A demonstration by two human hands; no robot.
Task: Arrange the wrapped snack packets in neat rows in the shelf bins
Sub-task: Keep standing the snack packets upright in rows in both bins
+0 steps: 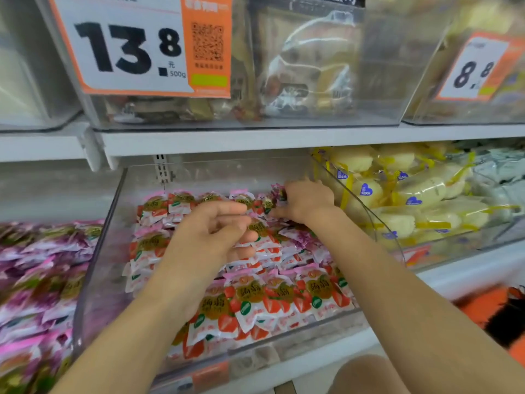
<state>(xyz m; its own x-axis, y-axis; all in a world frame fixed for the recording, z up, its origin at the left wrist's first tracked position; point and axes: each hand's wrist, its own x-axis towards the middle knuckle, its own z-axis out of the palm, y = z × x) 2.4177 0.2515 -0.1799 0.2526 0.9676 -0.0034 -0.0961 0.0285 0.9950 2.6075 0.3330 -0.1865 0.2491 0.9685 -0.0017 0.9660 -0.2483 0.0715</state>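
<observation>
- The clear bin (96, 280) at the centre of the frame holds the strawberry snack packets (284, 297). They are red, white and pink wrappers lying in overlapping rows from the front edge to the back wall, and the gold lettering on them is too blurred to read.
- The left hand (216, 234) hovers over the middle rows with its fingers loosely curled and the thumb apart, and it holds nothing.
- The right hand (308, 201) reaches to the back right corner of the bin. Its fingers curl down onto a purplish packet (277, 192) and the thumb points left across the row.
- At upper left, a white and orange price tag (127, 49) reads "13.8", with "元" and "500g" in small print. A QR code (207, 42) sits on its orange strip.
- At upper right, a second tag (471, 71) reads "8.8" (smaller print illegible).
- At right of centre, a neighbouring bin holds pale yellow wrapped cakes (420, 191) with blue heart labels (366, 189).
- At lower left lie purple and pink packets (37, 265), blurred.
</observation>
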